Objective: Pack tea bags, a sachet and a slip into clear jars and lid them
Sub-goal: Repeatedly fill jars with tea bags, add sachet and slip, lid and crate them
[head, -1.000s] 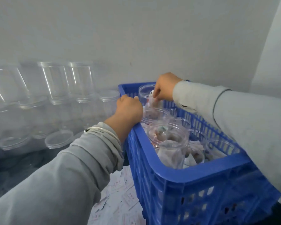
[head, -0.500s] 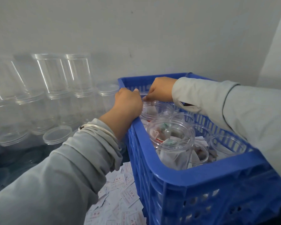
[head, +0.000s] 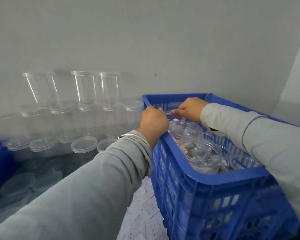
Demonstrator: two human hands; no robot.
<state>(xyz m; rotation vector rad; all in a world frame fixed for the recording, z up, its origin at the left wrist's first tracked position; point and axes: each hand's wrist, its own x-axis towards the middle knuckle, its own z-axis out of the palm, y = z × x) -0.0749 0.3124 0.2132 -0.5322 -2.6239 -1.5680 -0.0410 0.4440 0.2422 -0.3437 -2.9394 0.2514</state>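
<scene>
Both hands are curling over a clear jar at the crate's far left corner: the left hand is gripping its near side, the right hand is pinching its rim.

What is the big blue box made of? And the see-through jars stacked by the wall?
The blue slotted crate looks like moulded hard plastic: even colour, slight sheen, cut-out slots. The stacked clear round jars are probably thin glossy plastic, not glass; bright streaks run down thin walls, though the look alone leaves it open.
</scene>
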